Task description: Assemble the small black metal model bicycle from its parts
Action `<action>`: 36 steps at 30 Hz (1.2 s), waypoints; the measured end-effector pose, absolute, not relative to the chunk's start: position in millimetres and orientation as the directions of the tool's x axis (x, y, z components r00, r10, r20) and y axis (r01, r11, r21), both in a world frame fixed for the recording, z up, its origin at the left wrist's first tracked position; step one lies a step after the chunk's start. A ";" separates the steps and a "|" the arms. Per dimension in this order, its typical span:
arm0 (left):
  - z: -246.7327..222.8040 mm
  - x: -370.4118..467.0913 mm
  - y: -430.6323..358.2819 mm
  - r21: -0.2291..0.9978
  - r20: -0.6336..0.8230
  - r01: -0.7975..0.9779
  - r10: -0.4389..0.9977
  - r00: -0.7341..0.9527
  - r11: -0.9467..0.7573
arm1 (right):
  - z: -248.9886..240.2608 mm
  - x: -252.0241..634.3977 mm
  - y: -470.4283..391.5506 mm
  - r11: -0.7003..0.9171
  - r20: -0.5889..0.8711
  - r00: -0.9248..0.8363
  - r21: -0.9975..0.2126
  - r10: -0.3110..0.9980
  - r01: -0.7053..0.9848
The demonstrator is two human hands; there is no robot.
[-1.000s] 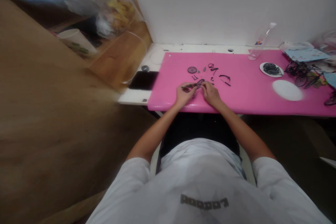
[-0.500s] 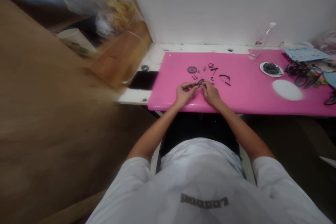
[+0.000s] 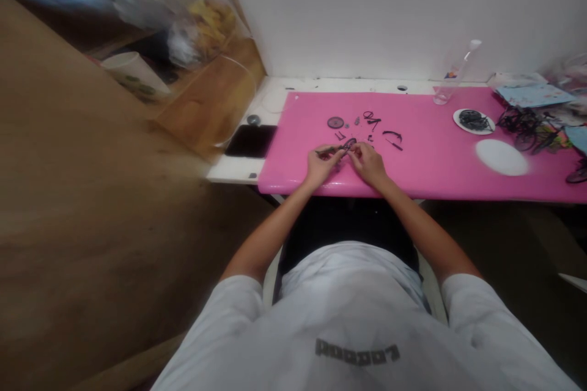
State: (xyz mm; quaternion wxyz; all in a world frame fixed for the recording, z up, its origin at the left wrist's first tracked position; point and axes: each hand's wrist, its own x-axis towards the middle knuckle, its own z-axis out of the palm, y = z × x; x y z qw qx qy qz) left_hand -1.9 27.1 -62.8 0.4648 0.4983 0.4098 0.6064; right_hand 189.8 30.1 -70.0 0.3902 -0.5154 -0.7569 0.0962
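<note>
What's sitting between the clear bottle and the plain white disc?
In the head view, a white dish heaped with dark parts lies between the clear bottle and the plain white disc.

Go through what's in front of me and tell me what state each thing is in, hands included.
Left hand: pinching a small dark part.
Right hand: pinching at the same part.
Small dark part: held, details too small to tell.
Wheel-like disc: lying flat on the pink mat.
Clear bottle: standing, white cap on.
Small plate: holding heaped black pieces.
Black slab: lying flat, face dark.
</note>
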 end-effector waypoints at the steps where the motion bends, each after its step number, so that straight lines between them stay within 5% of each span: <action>1: -63.3 -2.1 27.3 0.959 0.227 -0.159 0.971 -0.069 -0.236 | -69.7 189.7 29.8 0.452 0.499 -0.162 -0.543 0.851 0.708; 26: -60.9 -2.3 26.0 0.958 0.251 -0.132 0.967 -0.052 -0.256 | -60.5 190.0 24.2 0.504 0.539 -0.151 -0.600 0.829 0.621; 36: -68.8 -8.2 33.4 0.944 0.257 -0.196 0.964 -0.062 -0.264 | -73.4 195.6 41.1 0.460 0.497 -0.031 -0.775 0.867 0.433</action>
